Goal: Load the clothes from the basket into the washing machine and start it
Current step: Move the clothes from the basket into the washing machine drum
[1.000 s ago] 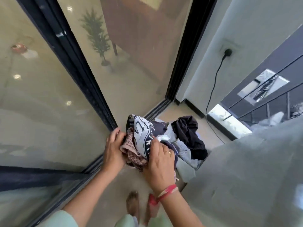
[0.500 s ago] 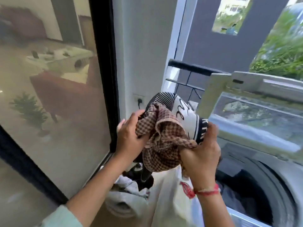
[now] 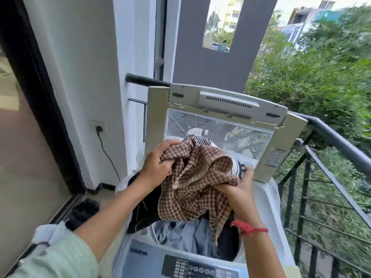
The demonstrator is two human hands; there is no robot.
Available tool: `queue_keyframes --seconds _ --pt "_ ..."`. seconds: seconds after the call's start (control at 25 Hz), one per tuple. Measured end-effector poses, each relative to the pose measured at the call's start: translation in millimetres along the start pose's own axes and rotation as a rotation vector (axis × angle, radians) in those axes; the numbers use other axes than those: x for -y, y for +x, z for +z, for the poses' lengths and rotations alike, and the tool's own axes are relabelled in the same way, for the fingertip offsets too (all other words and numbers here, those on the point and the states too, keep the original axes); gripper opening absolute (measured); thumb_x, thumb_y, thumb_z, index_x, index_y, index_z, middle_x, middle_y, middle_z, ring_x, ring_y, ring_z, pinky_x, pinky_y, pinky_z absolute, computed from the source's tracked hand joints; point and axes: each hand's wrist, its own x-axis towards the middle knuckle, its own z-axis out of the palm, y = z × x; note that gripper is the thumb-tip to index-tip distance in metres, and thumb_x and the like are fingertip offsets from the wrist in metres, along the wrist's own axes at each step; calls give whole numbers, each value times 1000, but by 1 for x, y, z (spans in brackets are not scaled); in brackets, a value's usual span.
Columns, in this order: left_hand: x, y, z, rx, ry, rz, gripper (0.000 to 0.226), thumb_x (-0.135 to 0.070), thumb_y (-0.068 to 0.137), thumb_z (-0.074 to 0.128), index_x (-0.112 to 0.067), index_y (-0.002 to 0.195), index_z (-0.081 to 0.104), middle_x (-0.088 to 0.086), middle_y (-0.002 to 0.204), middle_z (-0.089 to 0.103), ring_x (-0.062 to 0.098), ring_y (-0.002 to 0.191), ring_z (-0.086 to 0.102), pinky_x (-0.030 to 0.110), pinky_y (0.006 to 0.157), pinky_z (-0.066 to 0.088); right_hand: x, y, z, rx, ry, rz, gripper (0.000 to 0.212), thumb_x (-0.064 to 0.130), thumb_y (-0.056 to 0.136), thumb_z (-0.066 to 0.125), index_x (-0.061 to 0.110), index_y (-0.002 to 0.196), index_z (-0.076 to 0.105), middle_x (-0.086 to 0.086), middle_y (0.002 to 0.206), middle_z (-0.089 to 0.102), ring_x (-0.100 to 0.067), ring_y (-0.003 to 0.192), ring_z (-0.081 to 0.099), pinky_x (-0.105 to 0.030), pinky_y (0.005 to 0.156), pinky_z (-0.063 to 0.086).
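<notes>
Top-loading washing machine [image 3: 138,253] stands on a balcony, lid [image 3: 226,101] raised upright, blue and dark garments [image 3: 180,233] lying in the drum. Bundle of clothes [image 3: 196,189], brown checked cloth outermost, held just above the open drum. Left hand [image 3: 158,167] grips its left side; right hand [image 3: 234,193] clutches its right.

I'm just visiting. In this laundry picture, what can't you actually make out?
All in the head view:
- Control panel: the button labels are too small, and the bottom edge cuts it off.
- Drum: how full it is. The checked cloth, gripped by the left hand and right hand, hangs over the opening.
- Striped garment: mostly hidden behind the checked cloth.
- Lid sticker: the print is too small.
</notes>
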Motion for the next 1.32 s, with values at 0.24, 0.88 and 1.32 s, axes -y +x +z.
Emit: queue_keyframes --seconds 0.24,0.88,1.32 --pt "27 -23 32 76 -157 -234 43 -10 68 46 -38 96 64 -5 102 67 13 99 60 25 88 46 -45 31 -22 324 615 640 85 64 69 67 11 133 50 -18 124 62 -31 115 58 -48 105 40" --pt "60 -64 36 130 288 61 31 -42 84 56 -23 107 64 -12 131 34 6 126 37 39 107 37 -99 52 31 179 465 649 67 20 56 85 -3 114 61 -18 100 69 -34 96 65 -42 82 55" --pt "20 18 27 -338 -63 25 17 -38 94 43 -32 97 58 5 99 62 16 93 59 39 82 48 -27 93 -112 -226 286 242 54 17 53 82 4 104 70 -16 111 68 -30 98 67 -44 88 54"
